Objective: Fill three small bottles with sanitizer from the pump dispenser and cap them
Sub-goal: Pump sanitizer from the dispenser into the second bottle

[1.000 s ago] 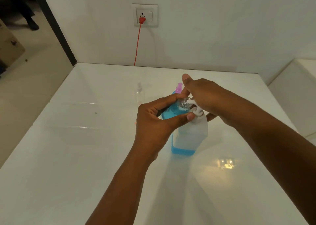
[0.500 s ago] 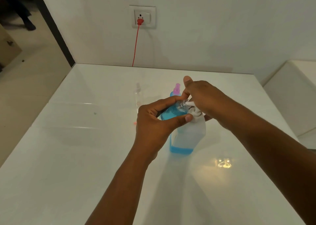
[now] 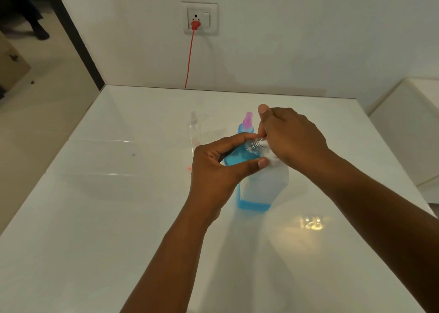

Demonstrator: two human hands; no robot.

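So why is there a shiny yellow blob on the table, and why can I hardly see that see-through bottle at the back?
Head view: the blob is a lamp's glare on the glossy table; the clear bottle fades into the white surface, looking faint and soft; the arms cast pale shadows toward the camera; the wide lens bends the table's edges.

Blue liquid in dispenser [image 3: 255,202] & held bottle [image 3: 238,154], pink cap [image 3: 247,120], red cord [image 3: 189,58], white table [image 3: 95,217].

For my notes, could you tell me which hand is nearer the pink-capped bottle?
Right. The right hand is just beside the pink-capped bottle, to its right; the left hand sits lower, nearer the camera.
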